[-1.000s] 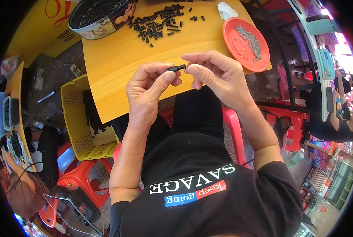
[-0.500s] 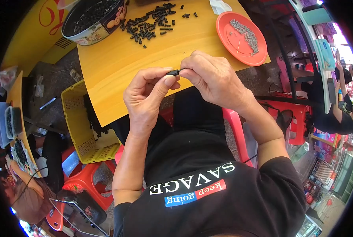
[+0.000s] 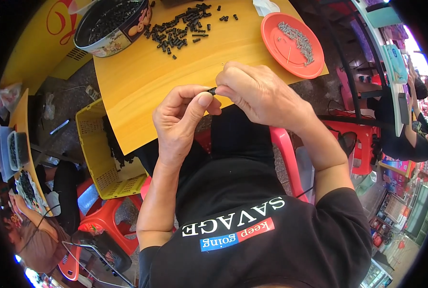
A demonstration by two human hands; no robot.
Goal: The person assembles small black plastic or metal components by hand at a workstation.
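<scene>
A small black cylindrical part (image 3: 211, 90) is pinched between my two hands, just over the near edge of the table. My left hand (image 3: 180, 113) grips it with thumb and forefinger, the other fingers curled behind. My right hand (image 3: 259, 93) has thumb and forefinger closed at the part's right end; whatever else they pinch there is hidden. Beyond my hands lies a loose pile of black parts (image 3: 178, 31) of similar kind. A red plate (image 3: 276, 53) on the right bears many small grey pieces (image 3: 300, 41) and a thin stick.
A round tin (image 3: 109, 48) full of black parts stands at the table's far left. White tissue (image 3: 266, 7) lies behind the plate. A yellow crate (image 3: 91, 144) sits below the table's left edge. Another person (image 3: 39, 221) works at far left, near a red stool (image 3: 111, 225).
Both hands still hold the black part, which is now more covered by my fingers. My left hand has shifted slightly right, and my right fingers have moved a little left.
</scene>
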